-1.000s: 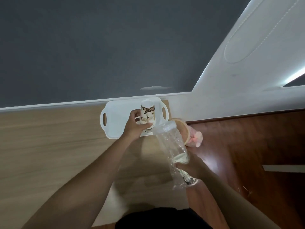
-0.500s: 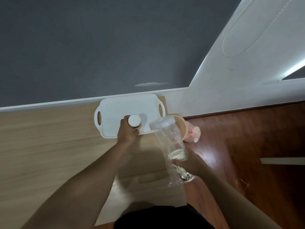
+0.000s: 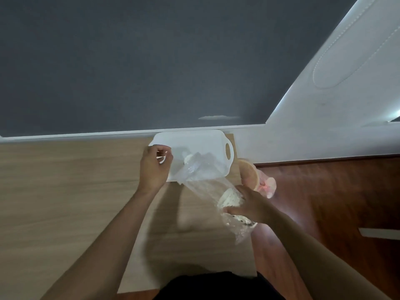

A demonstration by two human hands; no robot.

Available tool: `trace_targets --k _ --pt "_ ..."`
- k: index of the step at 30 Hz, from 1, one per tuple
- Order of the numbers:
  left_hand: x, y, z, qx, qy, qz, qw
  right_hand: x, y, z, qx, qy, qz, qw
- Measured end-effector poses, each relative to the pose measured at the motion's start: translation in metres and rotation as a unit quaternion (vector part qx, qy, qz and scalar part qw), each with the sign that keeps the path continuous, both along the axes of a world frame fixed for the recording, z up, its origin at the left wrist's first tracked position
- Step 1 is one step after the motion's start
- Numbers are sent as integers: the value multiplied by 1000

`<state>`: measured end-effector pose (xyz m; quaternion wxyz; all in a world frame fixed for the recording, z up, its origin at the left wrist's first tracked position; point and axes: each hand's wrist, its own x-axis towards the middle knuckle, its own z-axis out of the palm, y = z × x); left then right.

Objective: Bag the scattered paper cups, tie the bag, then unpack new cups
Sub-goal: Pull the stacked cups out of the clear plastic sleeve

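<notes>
A clear plastic bag (image 3: 201, 180) lies slanted across the table, its mouth over the white handled tray (image 3: 194, 139) by the wall. My right hand (image 3: 253, 205) is shut on the bag's lower part, where paper cups (image 3: 230, 199) with a brown print sit stacked inside. Another paper cup (image 3: 187, 158) shows at the bag's mouth on the tray. My left hand (image 3: 154, 167) hovers over the tray's left end, just left of that cup, fingers curled. I cannot tell whether it pinches the bag's edge.
The light wood table (image 3: 75, 202) ends at its right edge close to my right hand. Beyond that edge, a round wooden-lidded container (image 3: 249, 173) with a pink part (image 3: 269, 187) rests on the dark red wood floor (image 3: 335, 202). A grey wall rises behind the tray.
My left hand set the cup on the tray, let go of it and shifted left. My right hand swung the bag's mouth over onto the tray, around that cup.
</notes>
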<state>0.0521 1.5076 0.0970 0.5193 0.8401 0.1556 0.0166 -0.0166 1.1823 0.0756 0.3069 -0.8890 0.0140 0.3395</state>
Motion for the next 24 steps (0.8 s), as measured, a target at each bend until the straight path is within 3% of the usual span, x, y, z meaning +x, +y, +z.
trace_targets --k 2,5,11,14,16,18,20,22,24 --pt "-2 14 16 -39 44 -101 993 9 11 16 13 -9 39 999" --pt "-13 35 36 -58 171 -276 944 21 29 36 10 -39 98 994" --pt "-38 54 50 -218 312 -334 862 28 74 60 -5 -60 181 982" --pt "-51 51 42 -293 341 -342 825 23 92 67 15 -79 190 978" --pt "-61 45 50 -264 339 -335 839 18 103 69 26 -95 198 975" --pt "-71 41 66 -197 309 -275 889 14 109 72 26 -103 204 973" --pt "-76 41 69 -155 312 -211 913 12 112 73 27 -102 205 973" --pt "-71 43 39 -182 318 -208 907 11 114 76 34 -106 204 973" --pt "-71 49 31 -185 317 -291 883 10 112 80 15 -110 206 972"
